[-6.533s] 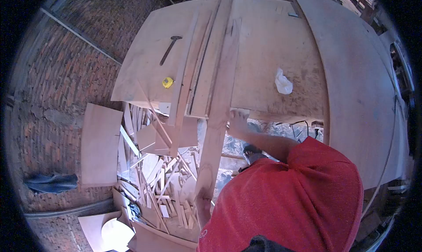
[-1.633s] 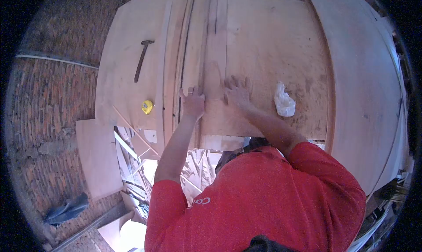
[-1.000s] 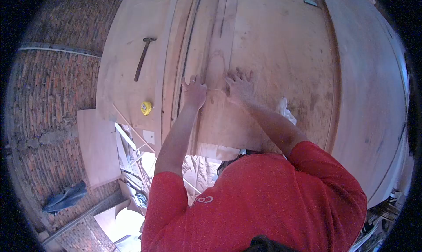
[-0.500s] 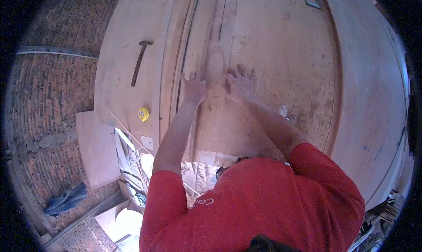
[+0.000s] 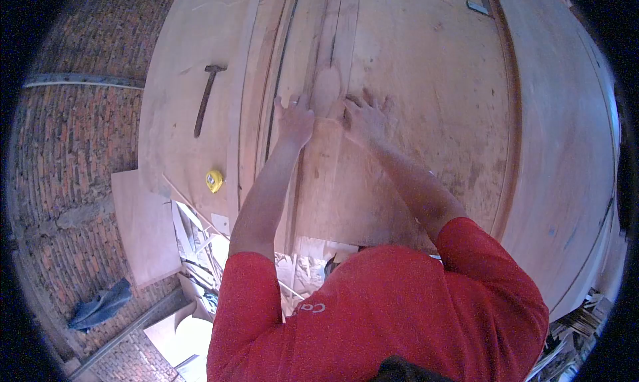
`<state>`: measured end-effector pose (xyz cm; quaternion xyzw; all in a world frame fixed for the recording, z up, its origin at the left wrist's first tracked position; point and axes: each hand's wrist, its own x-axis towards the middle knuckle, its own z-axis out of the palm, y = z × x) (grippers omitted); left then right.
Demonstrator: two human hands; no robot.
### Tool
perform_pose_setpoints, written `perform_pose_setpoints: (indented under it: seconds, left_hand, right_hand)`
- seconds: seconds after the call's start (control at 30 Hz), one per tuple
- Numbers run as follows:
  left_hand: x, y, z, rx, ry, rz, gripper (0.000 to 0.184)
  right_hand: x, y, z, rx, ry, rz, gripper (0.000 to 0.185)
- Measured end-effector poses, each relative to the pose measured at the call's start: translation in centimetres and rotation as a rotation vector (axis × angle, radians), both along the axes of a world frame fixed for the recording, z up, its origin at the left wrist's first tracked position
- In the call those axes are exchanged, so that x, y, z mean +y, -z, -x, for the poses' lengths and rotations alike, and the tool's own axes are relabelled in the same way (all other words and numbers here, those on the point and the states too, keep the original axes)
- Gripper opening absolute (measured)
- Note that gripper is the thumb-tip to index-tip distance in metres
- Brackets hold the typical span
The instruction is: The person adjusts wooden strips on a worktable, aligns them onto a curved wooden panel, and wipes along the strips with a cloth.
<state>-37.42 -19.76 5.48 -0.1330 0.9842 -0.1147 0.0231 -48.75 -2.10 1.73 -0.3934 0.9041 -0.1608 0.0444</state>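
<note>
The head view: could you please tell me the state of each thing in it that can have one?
Left hand, open, fingers apart
Right hand, open, fingers spread
Wooden plank, lying flat
Hammer, lying down, unheld
Tape measure, unheld, blade not pulled out
Dark cloth, bunched

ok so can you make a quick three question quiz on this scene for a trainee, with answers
1. True or false: the hammer lies to the left of the left hand.
2. What colour is the tape measure? a) red b) yellow c) green
3. Fill the gap: the near end of the plank lies between the left hand and the ____.

Key: 1 true; 2 b; 3 right hand.
</note>
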Motion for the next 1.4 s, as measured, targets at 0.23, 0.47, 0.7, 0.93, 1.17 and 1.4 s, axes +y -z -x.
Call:
perform_pose_setpoints:
  seconds: [0.23, 0.47, 0.7, 0.93, 1.17, 1.4]
  left_hand:
    - [-1.4, 0.1, 3.1, 0.025, 0.019, -0.009, 0.024]
    - [-3.3, 1.0, 5.6, 0.017, 0.051, 0.037, 0.023]
    - [-3.5, -0.5, 8.2, -0.069, 0.018, 0.038, 0.022]
    - [-5.4, 2.0, 10.5, 0.029, 0.006, 0.058, 0.025]
    - [-6.0, 1.5, 11.9, 0.045, 0.012, 0.104, 0.021]
    - [-6.3, 1.1, 12.5, 0.042, 0.028, 0.073, 0.017]
  right_hand:
    - [-1.5, -0.2, 2.3, -0.027, 0.032, 0.018, 0.054]
    - [-2.9, 0.7, 4.2, -0.032, 0.07, 0.027, 0.051]
    - [-3.8, 1.3, 6.3, -0.03, 0.095, 0.042, 0.053]
    - [-4.8, 1.7, 7.8, 0.0, 0.129, 0.092, 0.051]
    - [-5.8, 1.7, 9.4, -0.025, 0.138, 0.127, 0.047]
    - [-6.7, 2.6, 10.0, -0.008, 0.161, 0.151, 0.048]
